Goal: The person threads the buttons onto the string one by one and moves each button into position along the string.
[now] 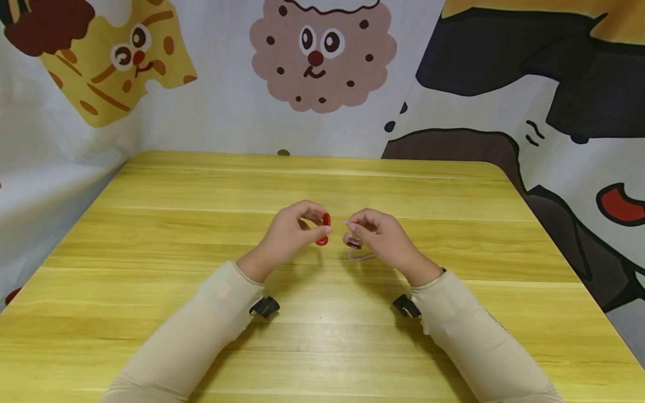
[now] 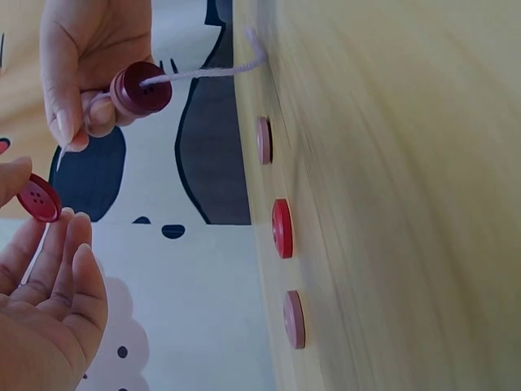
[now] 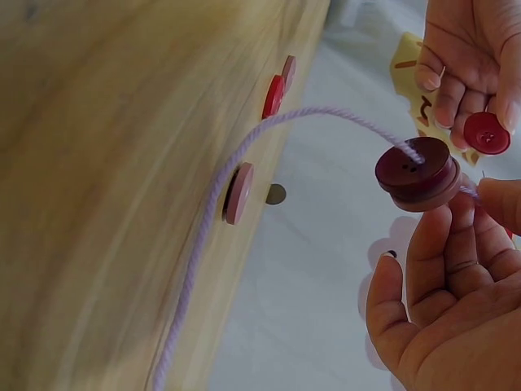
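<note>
My left hand (image 1: 316, 225) pinches a bright red four-hole button (image 1: 326, 219) between thumb and fingertips; the left wrist view shows the same red button (image 2: 38, 198) on edge. A few centimetres to its right, my right hand (image 1: 359, 229) pinches the end of a lilac yarn (image 3: 244, 155). Two stacked dark red buttons (image 3: 415, 173) are threaded on that yarn and hang under the right hand's fingers (image 3: 435, 244). From the stack (image 2: 142, 88) the yarn runs down onto the yellow wooden table (image 1: 201, 224). Both hands hover just above the table's middle.
Three loose buttons lie in a row on the table near the hands: a pink button (image 2: 264, 140), a red button (image 2: 282, 228) and a dull red button (image 2: 294, 319). Cartoon-printed cloth (image 1: 322, 56) hangs round the table's back and sides.
</note>
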Demonstrator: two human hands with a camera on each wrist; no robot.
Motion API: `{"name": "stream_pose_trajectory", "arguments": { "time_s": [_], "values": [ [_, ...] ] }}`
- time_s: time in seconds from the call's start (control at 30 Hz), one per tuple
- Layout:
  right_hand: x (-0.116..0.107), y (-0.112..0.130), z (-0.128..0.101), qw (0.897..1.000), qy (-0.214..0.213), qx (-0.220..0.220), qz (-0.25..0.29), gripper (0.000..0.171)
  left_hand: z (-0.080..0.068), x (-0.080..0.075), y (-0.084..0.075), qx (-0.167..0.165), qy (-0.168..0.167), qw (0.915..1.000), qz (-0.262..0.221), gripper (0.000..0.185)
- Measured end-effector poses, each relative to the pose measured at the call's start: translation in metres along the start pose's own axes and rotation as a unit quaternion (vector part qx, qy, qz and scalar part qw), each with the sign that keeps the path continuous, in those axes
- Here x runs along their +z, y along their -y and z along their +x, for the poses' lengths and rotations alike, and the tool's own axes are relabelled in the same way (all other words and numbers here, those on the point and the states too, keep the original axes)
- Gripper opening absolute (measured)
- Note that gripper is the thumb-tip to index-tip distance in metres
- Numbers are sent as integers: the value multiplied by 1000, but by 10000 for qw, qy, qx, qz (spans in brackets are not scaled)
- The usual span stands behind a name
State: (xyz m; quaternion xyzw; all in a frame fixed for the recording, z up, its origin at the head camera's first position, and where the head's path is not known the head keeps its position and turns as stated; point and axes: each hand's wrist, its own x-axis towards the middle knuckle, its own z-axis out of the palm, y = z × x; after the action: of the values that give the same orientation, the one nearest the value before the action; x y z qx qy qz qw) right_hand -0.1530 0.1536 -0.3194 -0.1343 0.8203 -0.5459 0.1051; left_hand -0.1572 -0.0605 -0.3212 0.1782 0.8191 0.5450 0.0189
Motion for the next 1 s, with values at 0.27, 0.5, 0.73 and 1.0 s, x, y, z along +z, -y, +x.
{"name": "stream_pose_trajectory", "arguments": {
  "time_s": [0.27,0.5,0.73,1.0],
  "values": [
    [0,0,0,10000,-4,-17,-35,19,1,5,-1,-73,61,9999,-91,25],
    [1,0,0,9999,-42,-67,-124,19,1,7,-3,-9,87,10000,-44,26],
    [2,0,-1,9999,-20,31,-134,23,0,9,-3,84,108,9999,-22,25],
    [3,1,-1,9999,11,-15,-148,19,0,11,-6,122,148,9998,42,25]
  ]
}}
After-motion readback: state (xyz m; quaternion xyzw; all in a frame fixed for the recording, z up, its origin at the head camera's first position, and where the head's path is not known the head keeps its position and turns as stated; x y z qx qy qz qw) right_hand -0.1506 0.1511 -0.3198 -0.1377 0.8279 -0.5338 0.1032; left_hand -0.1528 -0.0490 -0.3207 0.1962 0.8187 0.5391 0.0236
